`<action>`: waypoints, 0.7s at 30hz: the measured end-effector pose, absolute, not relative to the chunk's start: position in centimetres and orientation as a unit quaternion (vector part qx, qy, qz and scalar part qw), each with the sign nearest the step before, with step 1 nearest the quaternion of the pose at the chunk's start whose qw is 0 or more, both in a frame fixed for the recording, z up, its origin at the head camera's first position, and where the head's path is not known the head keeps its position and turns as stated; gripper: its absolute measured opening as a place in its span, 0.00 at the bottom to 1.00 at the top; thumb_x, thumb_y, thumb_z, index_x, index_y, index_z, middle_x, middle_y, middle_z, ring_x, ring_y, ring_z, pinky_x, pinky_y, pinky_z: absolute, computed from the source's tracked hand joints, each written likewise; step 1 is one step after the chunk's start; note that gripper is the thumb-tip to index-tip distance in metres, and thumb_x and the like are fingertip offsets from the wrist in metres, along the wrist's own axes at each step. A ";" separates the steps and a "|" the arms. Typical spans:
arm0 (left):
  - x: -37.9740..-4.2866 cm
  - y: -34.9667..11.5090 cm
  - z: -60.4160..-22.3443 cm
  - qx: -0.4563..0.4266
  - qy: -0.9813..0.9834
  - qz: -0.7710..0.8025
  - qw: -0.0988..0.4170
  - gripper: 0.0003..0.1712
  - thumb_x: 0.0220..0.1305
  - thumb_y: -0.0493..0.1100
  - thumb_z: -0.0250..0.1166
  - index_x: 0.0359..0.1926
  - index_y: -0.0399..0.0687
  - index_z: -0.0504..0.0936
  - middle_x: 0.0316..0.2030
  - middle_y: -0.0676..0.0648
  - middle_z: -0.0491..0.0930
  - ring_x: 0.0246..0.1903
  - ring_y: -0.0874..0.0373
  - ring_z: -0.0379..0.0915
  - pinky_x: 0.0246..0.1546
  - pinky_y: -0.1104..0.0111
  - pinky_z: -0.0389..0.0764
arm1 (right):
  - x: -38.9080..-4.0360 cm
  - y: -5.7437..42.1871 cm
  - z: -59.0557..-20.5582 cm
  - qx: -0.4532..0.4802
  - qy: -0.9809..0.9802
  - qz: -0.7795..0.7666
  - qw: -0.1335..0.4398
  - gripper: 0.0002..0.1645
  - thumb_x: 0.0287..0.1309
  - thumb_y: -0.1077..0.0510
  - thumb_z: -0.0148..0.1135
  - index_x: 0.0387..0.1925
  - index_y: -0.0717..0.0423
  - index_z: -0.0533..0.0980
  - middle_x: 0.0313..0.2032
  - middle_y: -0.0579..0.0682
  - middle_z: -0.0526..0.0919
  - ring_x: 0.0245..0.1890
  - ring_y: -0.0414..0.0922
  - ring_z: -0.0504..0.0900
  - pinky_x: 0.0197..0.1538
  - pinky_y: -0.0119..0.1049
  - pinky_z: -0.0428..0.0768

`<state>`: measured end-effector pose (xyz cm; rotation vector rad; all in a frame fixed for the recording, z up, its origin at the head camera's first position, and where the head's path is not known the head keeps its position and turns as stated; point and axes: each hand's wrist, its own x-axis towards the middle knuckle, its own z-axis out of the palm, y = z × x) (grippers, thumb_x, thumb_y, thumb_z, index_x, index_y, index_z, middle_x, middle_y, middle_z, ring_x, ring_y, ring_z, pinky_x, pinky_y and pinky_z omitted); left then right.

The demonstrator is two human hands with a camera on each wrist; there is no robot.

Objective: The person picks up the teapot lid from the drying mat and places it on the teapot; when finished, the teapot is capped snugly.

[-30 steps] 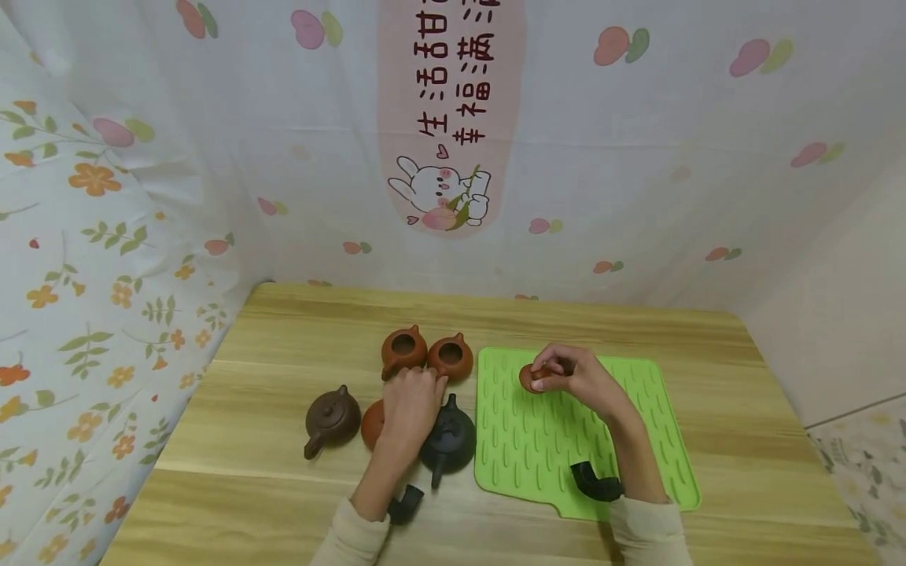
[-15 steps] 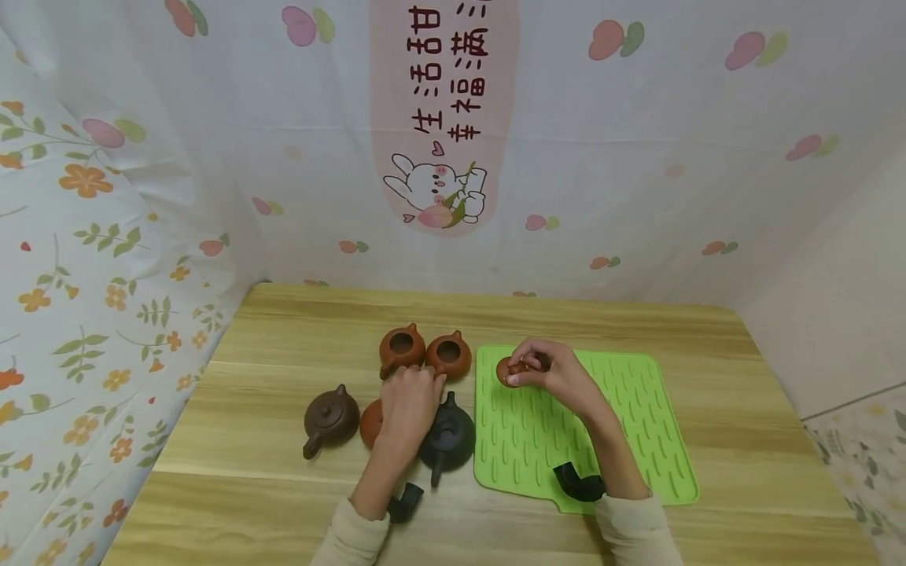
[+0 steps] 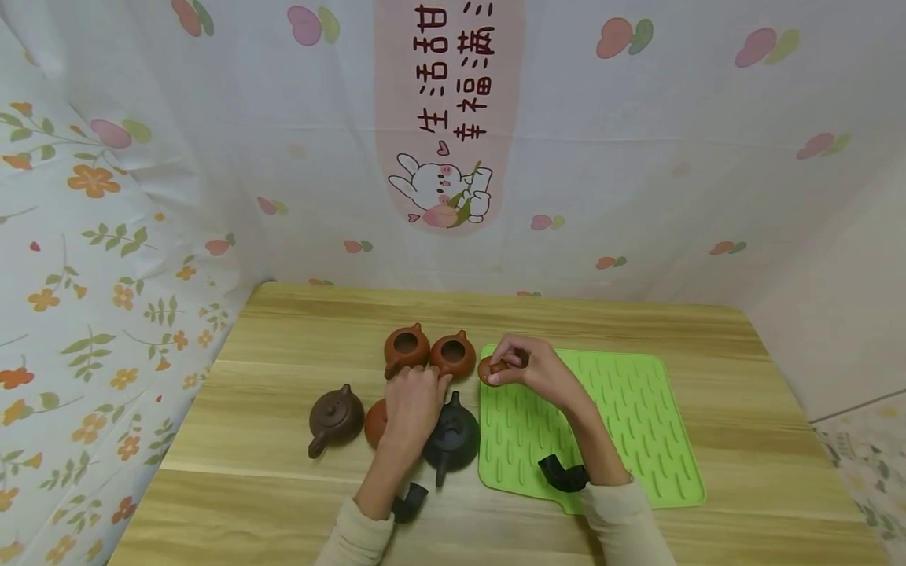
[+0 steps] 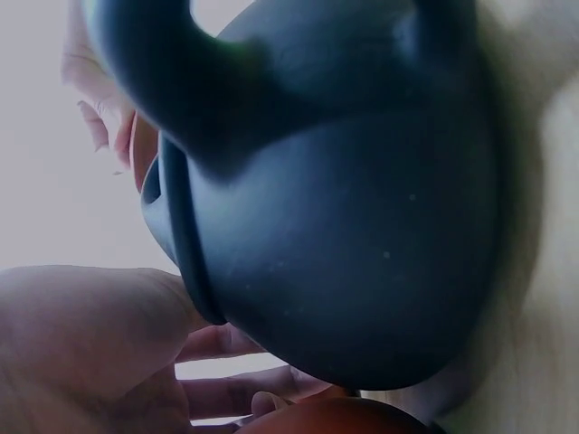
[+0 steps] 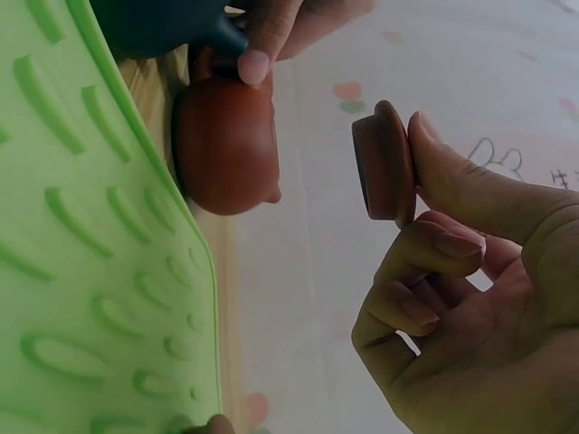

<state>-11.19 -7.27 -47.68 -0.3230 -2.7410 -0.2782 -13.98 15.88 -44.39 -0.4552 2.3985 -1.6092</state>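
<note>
My right hand [image 3: 531, 368] pinches a small reddish-brown teapot lid [image 5: 384, 167] by its knob, raised above the mat's left back corner. Just left of the lid stands a lidless orange-brown teapot [image 3: 453, 354], its dark round opening facing up. My left hand [image 3: 414, 402] grips this teapot at its handle side, the thumb [image 5: 257, 65] pressing there in the right wrist view; the handle itself is mostly hidden. A second lidless orange-brown teapot [image 3: 406, 346] sits beside it. Under my left wrist, a dark blue-black teapot [image 4: 344, 235] fills much of the left wrist view.
A lidded dark brown teapot [image 3: 336, 418] stands at the left. Another orange teapot [image 3: 376, 424] is partly covered by my left hand. A green ribbed mat [image 3: 637, 424] lies on the wooden table [image 3: 233, 440], against a patterned cloth backdrop [image 3: 566, 157].
My right hand has carried the lid leftward across the mat, close to the right lidless teapot. The left hand has stayed at that teapot.
</note>
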 end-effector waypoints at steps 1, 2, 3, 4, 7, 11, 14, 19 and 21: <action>-11.2 -7.2 -47.7 -0.114 -0.971 -0.099 0.183 0.17 0.68 0.50 0.79 0.27 0.45 0.88 0.20 0.46 0.82 0.20 0.50 0.77 0.19 0.61 0.75 | -14.1 15.8 -44.4 -0.156 0.815 -0.547 0.110 0.10 0.62 0.66 0.79 0.39 0.59 0.82 0.28 0.46 0.66 0.31 0.43 0.67 0.41 0.38 0.76; -11.2 -7.2 -47.6 -0.114 -0.971 -0.099 0.184 0.18 0.68 0.50 0.79 0.26 0.45 0.88 0.20 0.46 0.82 0.20 0.50 0.76 0.19 0.62 0.75 | -14.1 15.7 -44.4 -0.159 0.815 -0.546 0.110 0.10 0.62 0.66 0.79 0.39 0.59 0.82 0.28 0.46 0.66 0.31 0.43 0.67 0.41 0.38 0.75; -11.2 -7.2 -47.6 -0.114 -0.971 -0.100 0.184 0.18 0.68 0.50 0.79 0.26 0.46 0.88 0.19 0.46 0.82 0.20 0.50 0.76 0.18 0.62 0.75 | -14.2 15.6 -44.4 -0.158 0.815 -0.547 0.111 0.10 0.62 0.66 0.79 0.38 0.59 0.82 0.28 0.46 0.66 0.31 0.43 0.67 0.41 0.38 0.75; -11.2 -7.2 -47.6 -0.114 -0.971 -0.101 0.186 0.18 0.67 0.50 0.80 0.26 0.46 0.88 0.19 0.46 0.82 0.20 0.50 0.76 0.18 0.62 0.75 | -14.3 15.5 -44.4 -0.159 0.814 -0.547 0.113 0.10 0.62 0.66 0.79 0.38 0.59 0.82 0.28 0.46 0.66 0.31 0.43 0.68 0.41 0.38 0.75; -11.1 -7.2 -47.6 -0.114 -0.970 -0.099 0.189 0.18 0.66 0.50 0.80 0.25 0.46 0.88 0.19 0.46 0.82 0.20 0.50 0.76 0.18 0.61 0.76 | -14.6 15.2 -44.4 -0.159 0.814 -0.547 0.116 0.11 0.61 0.66 0.80 0.38 0.58 0.81 0.28 0.46 0.66 0.32 0.44 0.68 0.41 0.38 0.75; -11.1 -7.2 -47.6 -0.116 -0.971 -0.091 0.191 0.18 0.67 0.51 0.80 0.26 0.45 0.88 0.20 0.46 0.82 0.20 0.50 0.77 0.18 0.61 0.76 | -15.0 14.7 -44.4 -0.164 0.816 -0.543 0.116 0.12 0.61 0.66 0.80 0.38 0.58 0.81 0.28 0.45 0.67 0.31 0.44 0.67 0.41 0.38 0.73; -11.1 -7.3 -47.6 -0.119 -0.970 -0.088 0.191 0.18 0.68 0.51 0.80 0.26 0.45 0.89 0.20 0.46 0.82 0.20 0.51 0.76 0.18 0.62 0.75 | -15.2 14.4 -44.4 -0.167 0.815 -0.542 0.118 0.12 0.61 0.65 0.80 0.37 0.59 0.80 0.27 0.45 0.67 0.31 0.44 0.67 0.41 0.39 0.72; -11.1 -7.3 -47.6 -0.120 -0.970 -0.090 0.190 0.17 0.68 0.50 0.80 0.27 0.45 0.89 0.19 0.47 0.81 0.19 0.52 0.75 0.17 0.63 0.73 | -15.7 13.5 -44.5 -0.162 0.813 -0.546 0.118 0.12 0.62 0.65 0.79 0.38 0.60 0.80 0.26 0.45 0.65 0.29 0.45 0.65 0.40 0.41 0.70; -11.0 -7.3 -47.7 -0.120 -0.970 -0.089 0.192 0.17 0.67 0.50 0.80 0.27 0.45 0.89 0.19 0.48 0.81 0.19 0.52 0.75 0.17 0.64 0.73 | -16.0 13.0 -44.7 -0.159 0.813 -0.548 0.113 0.12 0.62 0.64 0.79 0.37 0.59 0.80 0.25 0.45 0.65 0.29 0.45 0.64 0.40 0.41 0.69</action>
